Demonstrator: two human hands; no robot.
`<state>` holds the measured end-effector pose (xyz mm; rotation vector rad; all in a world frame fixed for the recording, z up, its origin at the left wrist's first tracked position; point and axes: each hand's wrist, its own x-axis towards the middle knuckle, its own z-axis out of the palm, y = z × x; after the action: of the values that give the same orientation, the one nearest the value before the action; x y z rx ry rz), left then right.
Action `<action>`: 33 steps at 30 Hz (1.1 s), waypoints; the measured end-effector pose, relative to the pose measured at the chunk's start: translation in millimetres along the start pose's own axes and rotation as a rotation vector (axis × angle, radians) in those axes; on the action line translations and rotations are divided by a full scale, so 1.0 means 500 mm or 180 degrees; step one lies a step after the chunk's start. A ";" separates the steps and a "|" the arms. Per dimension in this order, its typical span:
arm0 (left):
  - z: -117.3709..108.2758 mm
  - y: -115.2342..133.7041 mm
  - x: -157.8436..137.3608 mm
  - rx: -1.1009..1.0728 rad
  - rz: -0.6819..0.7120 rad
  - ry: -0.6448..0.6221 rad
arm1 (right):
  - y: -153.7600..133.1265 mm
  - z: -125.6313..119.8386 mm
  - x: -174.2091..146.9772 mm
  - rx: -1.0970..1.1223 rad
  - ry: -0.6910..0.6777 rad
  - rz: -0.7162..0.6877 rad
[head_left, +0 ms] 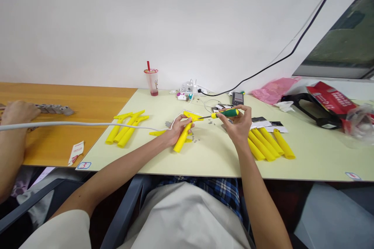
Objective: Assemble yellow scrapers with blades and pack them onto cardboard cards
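Note:
My left hand (176,129) is closed around a yellow plastic handle with a T-shaped head (182,139), its tube end pointing down toward me. In my right hand (240,126) is a screwdriver (228,113) with a green and yellow grip. Its tip meets the head of the handle, though any screw there is too small to make out. Small metal screws (195,140) lie scattered on the table just beyond and below the handle. Another yellow T-shaped piece (157,133) lies partly hidden behind my left hand.
Several yellow T-headed handles (125,130) lie to the left, and yellow tubes (264,144) to the right. A lidded cup (152,83) and a power strip (188,87) stand by the wall. A white cable (87,124) crosses my left arm. A co-worker's hand (20,112) is far left.

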<state>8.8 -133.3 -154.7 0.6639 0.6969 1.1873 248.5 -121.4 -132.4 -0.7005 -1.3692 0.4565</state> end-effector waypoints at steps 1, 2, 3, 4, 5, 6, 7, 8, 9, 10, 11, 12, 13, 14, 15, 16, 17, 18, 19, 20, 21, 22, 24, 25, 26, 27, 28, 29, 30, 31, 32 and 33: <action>0.000 0.000 -0.001 0.0009 0.0007 -0.0023 | 0.001 0.000 0.000 -0.0008 0.0031 0.0009; -0.001 -0.001 -0.001 0.0023 0.0017 -0.0056 | 0.002 0.000 0.001 -0.0011 0.0064 0.0023; -0.001 -0.001 -0.002 0.0040 0.0031 -0.0094 | 0.003 0.000 0.002 -0.0012 0.0098 0.0038; -0.001 -0.002 -0.003 0.0059 0.0050 -0.0128 | 0.004 0.000 0.003 -0.0016 0.0135 0.0051; -0.001 -0.002 -0.004 0.0078 0.0065 -0.0160 | 0.004 0.000 0.003 -0.0026 0.0162 0.0061; -0.001 -0.002 -0.005 0.0099 0.0079 -0.0178 | 0.005 0.000 0.004 -0.0044 0.0178 0.0066; -0.001 -0.002 -0.006 0.0117 0.0091 -0.0181 | 0.006 0.000 0.004 -0.0068 0.0187 0.0060; 0.000 -0.001 -0.007 0.0131 0.0099 -0.0183 | 0.007 0.000 0.004 -0.0092 0.0193 0.0039; 0.001 -0.001 -0.008 0.0145 0.0107 -0.0186 | 0.008 -0.001 0.003 -0.0117 0.0200 0.0000; 0.003 0.000 -0.009 0.0158 0.0114 -0.0189 | 0.009 -0.002 0.002 -0.0147 0.0201 -0.0053; 0.004 0.000 -0.010 0.0168 0.0118 -0.0192 | 0.011 -0.003 0.000 -0.0200 0.0204 -0.0124; 0.005 0.000 -0.011 0.0173 0.0120 -0.0197 | 0.012 -0.003 -0.001 -0.0294 0.0213 -0.0213; 0.005 0.001 -0.012 0.0173 0.0119 -0.0200 | 0.012 -0.004 -0.003 -0.0436 0.0211 -0.0318; 0.005 0.001 -0.013 0.0171 0.0119 -0.0194 | 0.011 -0.004 -0.005 -0.0619 0.0187 -0.0435; 0.006 0.001 -0.014 0.0164 0.0118 -0.0178 | 0.008 -0.003 -0.006 -0.0820 0.0126 -0.0554; 0.005 0.002 -0.014 0.0157 0.0118 -0.0156 | 0.003 -0.001 -0.007 -0.1010 0.0021 -0.0666; 0.005 0.002 -0.014 0.0154 0.0120 -0.0131 | -0.003 0.002 -0.007 -0.1162 -0.0124 -0.0762; 0.004 0.002 -0.014 0.0159 0.0122 -0.0099 | -0.010 0.006 -0.007 -0.1257 -0.0300 -0.0839; 0.004 0.002 -0.013 0.0169 0.0116 -0.0065 | -0.019 0.011 -0.006 -0.1293 -0.0485 -0.0900; 0.004 0.002 -0.012 0.0175 0.0105 -0.0029 | -0.028 0.017 -0.006 -0.1288 -0.0665 -0.0955; 0.003 0.002 -0.010 0.0173 0.0093 0.0013 | -0.037 0.022 -0.005 -0.1260 -0.0840 -0.1002; 0.003 0.002 -0.009 0.0163 0.0083 0.0057 | -0.047 0.026 -0.003 -0.1225 -0.0995 -0.1038; 0.005 0.002 -0.007 0.0125 0.0077 0.0126 | -0.066 0.031 0.002 -0.1147 -0.1256 -0.1035; 0.006 0.002 -0.007 0.0103 0.0078 0.0141 | -0.075 0.030 0.005 -0.1108 -0.1364 -0.0997; 0.007 0.001 -0.008 0.0087 0.0079 0.0139 | -0.083 0.029 0.009 -0.1073 -0.1447 -0.0957; 0.009 0.001 -0.009 0.0070 0.0077 0.0120 | -0.091 0.026 0.013 -0.1051 -0.1499 -0.0940; 0.012 0.001 -0.011 0.0056 0.0072 0.0085 | -0.097 0.023 0.017 -0.1055 -0.1515 -0.0975; 0.014 0.001 -0.014 0.0047 0.0065 0.0041 | -0.102 0.020 0.020 -0.1090 -0.1491 -0.1068; 0.016 0.001 -0.017 0.0046 0.0057 -0.0006 | -0.104 0.017 0.021 -0.1146 -0.1420 -0.1212; 0.019 0.000 -0.020 0.0054 0.0046 -0.0054 | -0.105 0.015 0.021 -0.1207 -0.1315 -0.1376; 0.020 0.000 -0.022 0.0064 0.0035 -0.0096 | -0.104 0.014 0.020 -0.1255 -0.1200 -0.1527; 0.022 0.000 -0.024 0.0070 0.0029 -0.0126 | -0.102 0.014 0.017 -0.1282 -0.1110 -0.1636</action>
<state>14.5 -146.1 -146.5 0.7079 0.6750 1.1734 237.9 -151.1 -90.8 -0.5733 -1.9299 -0.1218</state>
